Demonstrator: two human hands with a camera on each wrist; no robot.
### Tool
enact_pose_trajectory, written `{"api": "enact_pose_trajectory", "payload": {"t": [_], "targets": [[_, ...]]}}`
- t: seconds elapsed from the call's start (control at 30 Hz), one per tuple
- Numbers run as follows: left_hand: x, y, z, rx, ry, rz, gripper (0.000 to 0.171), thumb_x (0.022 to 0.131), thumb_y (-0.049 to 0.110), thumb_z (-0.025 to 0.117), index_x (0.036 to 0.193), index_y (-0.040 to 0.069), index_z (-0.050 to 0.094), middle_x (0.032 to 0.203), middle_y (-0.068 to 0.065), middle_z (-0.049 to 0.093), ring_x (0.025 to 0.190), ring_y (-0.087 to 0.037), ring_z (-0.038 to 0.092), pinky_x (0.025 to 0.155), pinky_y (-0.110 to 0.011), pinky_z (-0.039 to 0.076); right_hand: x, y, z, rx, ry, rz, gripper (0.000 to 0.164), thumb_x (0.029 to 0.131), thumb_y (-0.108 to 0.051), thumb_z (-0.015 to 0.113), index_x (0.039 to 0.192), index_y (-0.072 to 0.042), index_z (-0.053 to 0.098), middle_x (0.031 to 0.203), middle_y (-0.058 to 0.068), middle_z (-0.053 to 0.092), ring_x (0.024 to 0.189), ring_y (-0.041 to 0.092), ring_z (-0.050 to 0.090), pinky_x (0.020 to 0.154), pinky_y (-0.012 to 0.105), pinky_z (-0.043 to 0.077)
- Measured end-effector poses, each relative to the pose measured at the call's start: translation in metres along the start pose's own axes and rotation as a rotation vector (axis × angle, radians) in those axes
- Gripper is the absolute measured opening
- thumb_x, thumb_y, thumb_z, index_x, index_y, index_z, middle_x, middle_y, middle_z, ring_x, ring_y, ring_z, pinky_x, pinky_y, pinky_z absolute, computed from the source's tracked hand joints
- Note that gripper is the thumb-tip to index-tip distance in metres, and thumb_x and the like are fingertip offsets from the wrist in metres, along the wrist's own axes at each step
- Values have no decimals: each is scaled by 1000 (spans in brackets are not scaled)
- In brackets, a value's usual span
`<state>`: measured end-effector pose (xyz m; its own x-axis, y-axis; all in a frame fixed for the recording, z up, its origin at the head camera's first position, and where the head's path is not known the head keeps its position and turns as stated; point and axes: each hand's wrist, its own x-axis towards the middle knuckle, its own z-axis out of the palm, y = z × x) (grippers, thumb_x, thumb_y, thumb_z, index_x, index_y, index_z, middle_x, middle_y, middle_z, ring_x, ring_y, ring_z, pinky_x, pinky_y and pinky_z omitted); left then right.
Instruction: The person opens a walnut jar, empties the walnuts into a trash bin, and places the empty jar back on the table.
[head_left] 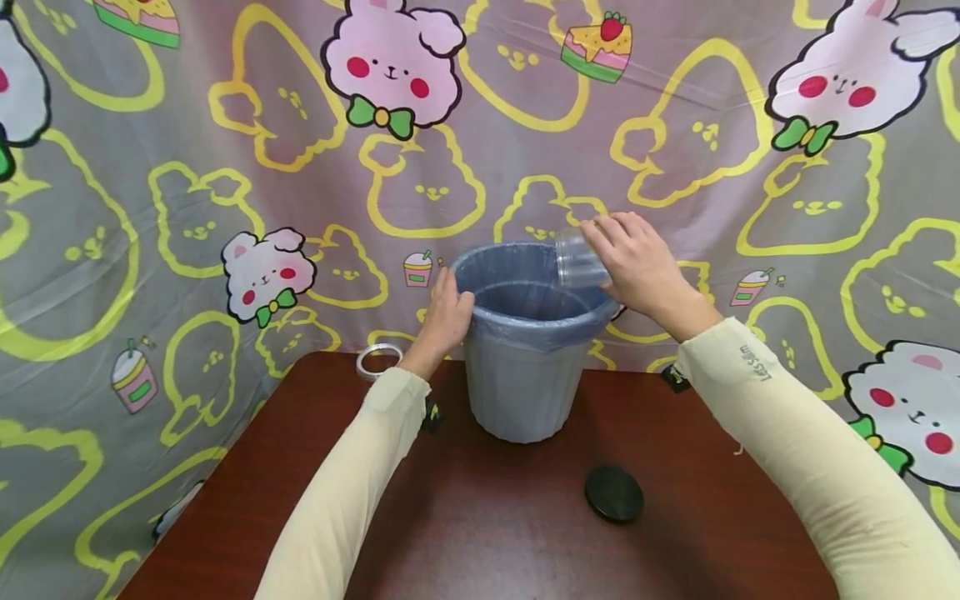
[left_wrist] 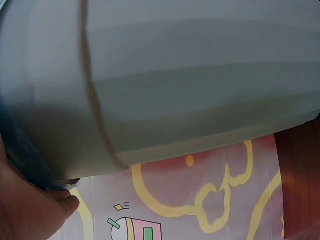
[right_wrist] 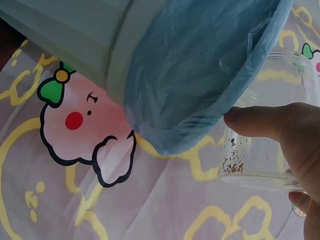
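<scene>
A grey trash bin stands upright, lined with a blue plastic bag folded over its rim. My left hand holds the bin's rim at the left, over the bag. My right hand grips a clear jar on its side, mouth over the bin's opening at the right. Small dark brown bits cling inside the jar's wall. My right thumb lies along the jar, close to the bag's edge. The inside of the bin is mostly in shadow.
A round black lid lies on the dark red-brown table, in front of the bin. A roll of tape sits at the back left. Behind the table hangs a patterned cloth with cartoon rabbits. Small dark clips show near the table's edge.
</scene>
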<state>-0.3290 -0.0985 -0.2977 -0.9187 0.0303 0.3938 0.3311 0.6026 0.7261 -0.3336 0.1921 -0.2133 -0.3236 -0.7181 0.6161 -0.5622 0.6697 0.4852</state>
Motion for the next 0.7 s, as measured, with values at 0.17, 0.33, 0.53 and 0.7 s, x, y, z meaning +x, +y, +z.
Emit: {"api": "enact_pose_trajectory", "payload": {"t": [0.17,0.33,0.53,0.7], "targets": [[0,-1,0,-10,3,1,66,89,21,31,146,-8,16,155,-19,7,142,-27,7,113,-35,10,-3,3,-3,-3,10,28,92,49,-9,89,128,6,46,120,27,50,106,43,46,96,51,37],[1,-1,1,-9,12,6,66,89,21,31,146,-8,17,155,-19,8,142,-28,9,113,-37,11,-8,6,-8,7,29,55,95,47,-10,91,128,6,45,120,27,50,108,44,46,96,51,37],[1,-1,1,-8,13,-2,67,89,22,30,147,-8,16,156,-18,8,142,-28,9,113,-36,11,-15,10,-14,56,63,116,97,47,-9,91,130,7,45,120,27,51,109,45,47,95,53,38],[2,-2,2,-13,11,-2,66,90,22,31,147,-8,16,156,-18,8,142,-28,8,113,-36,10,-23,11,-17,111,54,201,95,50,-10,89,132,8,43,121,27,51,111,46,46,96,53,37]]}}
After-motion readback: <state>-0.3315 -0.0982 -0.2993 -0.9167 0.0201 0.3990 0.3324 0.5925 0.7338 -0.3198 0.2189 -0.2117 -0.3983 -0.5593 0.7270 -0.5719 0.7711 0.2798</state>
